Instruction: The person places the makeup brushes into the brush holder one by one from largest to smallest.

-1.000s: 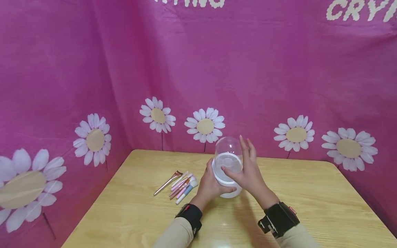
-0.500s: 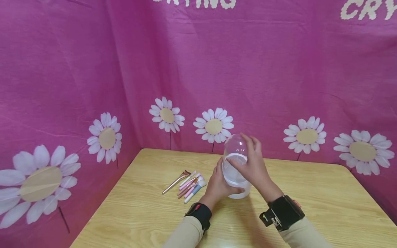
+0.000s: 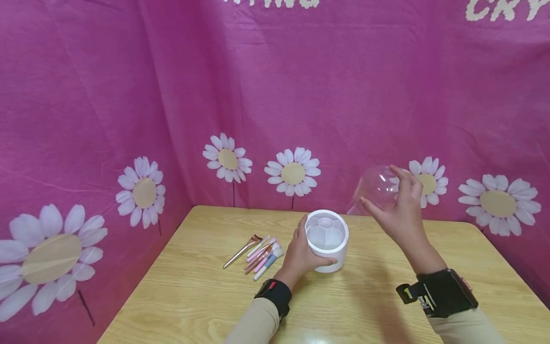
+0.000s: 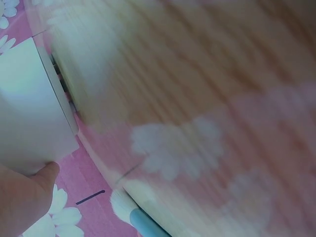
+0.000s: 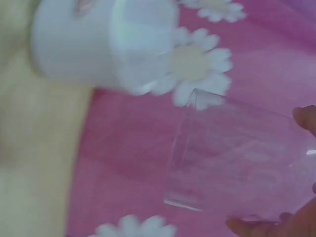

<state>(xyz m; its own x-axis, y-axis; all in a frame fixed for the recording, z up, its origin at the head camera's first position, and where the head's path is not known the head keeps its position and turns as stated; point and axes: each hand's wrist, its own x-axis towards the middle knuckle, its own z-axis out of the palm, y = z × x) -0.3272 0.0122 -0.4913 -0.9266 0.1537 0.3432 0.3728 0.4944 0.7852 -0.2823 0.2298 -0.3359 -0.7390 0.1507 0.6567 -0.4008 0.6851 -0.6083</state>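
Observation:
My left hand (image 3: 301, 255) grips the side of a white round organizer (image 3: 341, 255) that stands upright on the table. Its top is uncovered and shows several compartments around a small middle ring. In the left wrist view, the thumb lies along the organizer's white wall (image 4: 29, 108). Up and to the right, my right hand (image 3: 404, 210) holds a clear domed lid (image 3: 374, 184) between thumb and fingers, tilted and apart from the organizer. The right wrist view shows the lid's (image 5: 237, 158) open rim facing the white organizer (image 5: 74, 44).
Left of the organizer lie several makeup brushes (image 3: 268, 263) in a loose pile, with a rose-gold brush (image 3: 240, 252) at its left side. The wooden table (image 3: 206, 306) ends against a pink curtain (image 3: 343, 95) printed with daisies.
My right hand has lifted the clear domed lid off the organizer and carried it up and to the right. The left hand keeps its grip on the organizer.

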